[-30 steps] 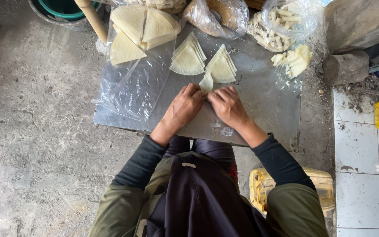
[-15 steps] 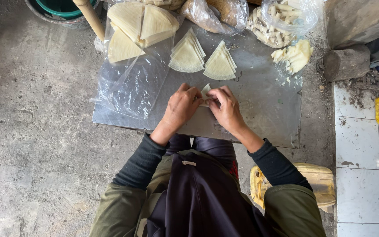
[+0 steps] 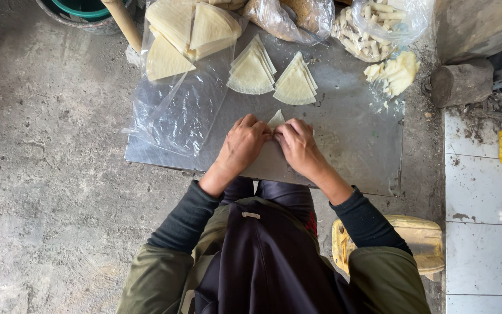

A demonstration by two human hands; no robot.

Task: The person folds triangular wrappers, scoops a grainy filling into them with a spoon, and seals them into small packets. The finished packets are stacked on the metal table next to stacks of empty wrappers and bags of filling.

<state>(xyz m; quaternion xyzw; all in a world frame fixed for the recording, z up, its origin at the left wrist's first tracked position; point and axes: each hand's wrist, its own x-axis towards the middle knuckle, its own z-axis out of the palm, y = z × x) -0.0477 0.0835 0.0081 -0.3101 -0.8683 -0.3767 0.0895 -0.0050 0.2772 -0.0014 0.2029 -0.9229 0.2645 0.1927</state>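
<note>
Hands meet on the board (image 3: 350,145) — left hand (image 3: 244,142) and right hand (image 3: 297,144) both pinch one wrapper (image 3: 276,118). Two wrapper stacks (image 3: 251,72) lie just beyond.

Two wrapper stacks (image 3: 274,75) lie on the board (image 3: 355,145), behind the hands' folded wrapper (image 3: 276,118)

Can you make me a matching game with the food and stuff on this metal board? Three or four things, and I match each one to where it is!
Things:
1. small pale folded wrapper
2. two fanned stacks of pale triangular wrappers
3. clear plastic bag of pale sticks
4. yellow plastic stool

Places:
A. top right corner
B. on the floor by the person's right arm
C. pinched between both hands
D. middle of the board, above the hands

Pairs: 1-C, 2-D, 3-A, 4-B
</note>
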